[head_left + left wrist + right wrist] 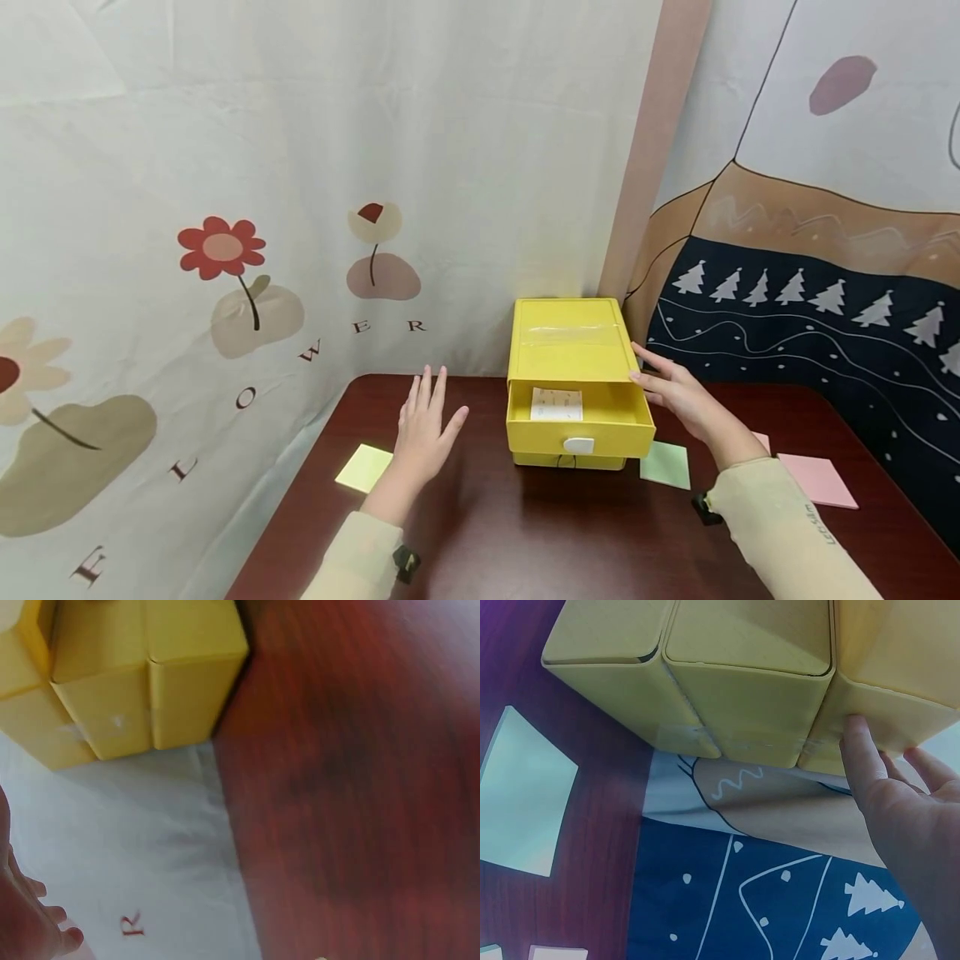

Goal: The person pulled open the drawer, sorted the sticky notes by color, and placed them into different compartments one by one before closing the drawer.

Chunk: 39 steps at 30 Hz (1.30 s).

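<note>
On the table stands a yellow drawer box [572, 333] with clear tape across its top. Its upper drawer [528, 435] is pulled out, with a white knob on the front and a pale patterned paper [557, 405] inside. My right hand [686, 404] is at the box's right side near the top, fingers extended; a fingertip [857, 726] appears to touch the side wall. Apart from the box, to its left, my left hand [423, 433] has its fingers straight and holds nothing. Only part of that hand [30, 915] shows in the left wrist view.
A yellow sticky-note pad [364, 468] lies by my left forearm. Right of the box are a green pad [666, 465] and a pink pad [817, 481], with another pink one partly behind my right arm. Printed curtains stand behind the dark red table [480, 533].
</note>
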Tool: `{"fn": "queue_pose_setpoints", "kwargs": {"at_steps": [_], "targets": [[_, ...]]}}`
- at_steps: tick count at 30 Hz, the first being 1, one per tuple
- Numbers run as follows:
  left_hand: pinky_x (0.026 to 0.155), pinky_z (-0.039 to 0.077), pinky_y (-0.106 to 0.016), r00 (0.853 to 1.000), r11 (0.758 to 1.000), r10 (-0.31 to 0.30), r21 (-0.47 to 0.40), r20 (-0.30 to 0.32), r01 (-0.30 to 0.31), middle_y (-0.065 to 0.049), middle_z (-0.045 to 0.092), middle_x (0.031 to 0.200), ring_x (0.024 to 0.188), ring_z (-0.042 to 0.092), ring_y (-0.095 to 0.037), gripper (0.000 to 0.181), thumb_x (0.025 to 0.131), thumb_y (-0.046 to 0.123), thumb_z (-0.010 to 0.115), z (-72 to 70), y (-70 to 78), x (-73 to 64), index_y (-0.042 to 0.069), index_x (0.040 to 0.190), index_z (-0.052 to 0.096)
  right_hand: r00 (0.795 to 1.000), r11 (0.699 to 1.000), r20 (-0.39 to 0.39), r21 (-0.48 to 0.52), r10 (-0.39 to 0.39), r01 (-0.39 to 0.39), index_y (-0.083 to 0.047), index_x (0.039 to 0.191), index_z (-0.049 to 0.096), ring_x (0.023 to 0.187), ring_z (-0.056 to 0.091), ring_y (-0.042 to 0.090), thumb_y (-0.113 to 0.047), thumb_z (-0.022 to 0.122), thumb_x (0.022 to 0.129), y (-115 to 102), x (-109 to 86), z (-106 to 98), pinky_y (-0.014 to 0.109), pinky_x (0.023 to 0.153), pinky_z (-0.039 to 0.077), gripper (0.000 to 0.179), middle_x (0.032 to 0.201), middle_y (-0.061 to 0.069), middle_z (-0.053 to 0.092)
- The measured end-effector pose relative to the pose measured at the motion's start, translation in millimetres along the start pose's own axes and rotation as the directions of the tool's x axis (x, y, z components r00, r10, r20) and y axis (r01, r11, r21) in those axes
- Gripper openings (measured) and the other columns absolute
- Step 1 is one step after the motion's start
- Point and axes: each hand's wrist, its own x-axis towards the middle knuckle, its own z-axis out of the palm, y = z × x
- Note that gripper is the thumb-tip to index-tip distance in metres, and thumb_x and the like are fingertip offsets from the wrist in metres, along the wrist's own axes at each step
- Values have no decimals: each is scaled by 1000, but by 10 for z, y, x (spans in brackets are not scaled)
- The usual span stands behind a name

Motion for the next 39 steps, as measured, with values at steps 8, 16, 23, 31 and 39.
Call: {"fn": "queue_pose_setpoints", "kwargs": {"at_steps": [8, 16, 23, 31, 39], "targets": [[110, 18, -63, 997, 997, -74, 33, 14, 73, -11, 7, 160, 146, 6, -35, 73, 96, 57, 38, 72, -247, -59, 25, 154, 7, 1000, 1000, 2, 0, -1, 1, -19, 154, 10, 131, 39, 42, -38, 52, 96, -2, -4, -1, 56, 106, 31, 74, 156, 22, 12], [108, 17, -66, 985, 985, -160, 73, 68, 155, -15, 6, 159, 145, 6, -39, 77, 95, 60, 36, 90, -480, -112, 20, 154, 9, 1000, 1000, 0, 7, 2, -2, -20, 154, 11, 131, 40, 42, -38, 52, 96, -11, 1, 0, 55, 106, 31, 73, 156, 23, 14], [109, 15, -67, 965, 968, -235, 120, 119, 221, -20, 7, 158, 143, 6, -43, 78, 96, 58, 38, 104, -677, -177, 15, 154, 9, 1000, 1000, -4, 5, -2, 2, -20, 154, 11, 130, 41, 41, -39, 52, 96, -13, 2, -3, 54, 106, 33, 73, 155, 23, 17], [106, 18, -68, 949, 949, -288, 168, 129, 265, -26, 10, 155, 141, 9, -48, 77, 96, 53, 42, 134, -881, -267, 10, 153, 12, 1000, 1000, -1, 0, -7, 7, -20, 154, 11, 130, 41, 41, -39, 52, 96, 3, 2, -1, 55, 106, 32, 73, 155, 23, 16], [104, 19, -70, 930, 932, -339, 184, 143, 312, -30, 13, 153, 139, 10, -52, 78, 96, 51, 43, 83, -1017, -327, 6, 152, 13, 1000, 1000, -5, 10, 3, -3, -20, 154, 12, 130, 41, 42, -39, 54, 95, 11, -4, 3, 55, 106, 32, 74, 156, 21, 15]]}}
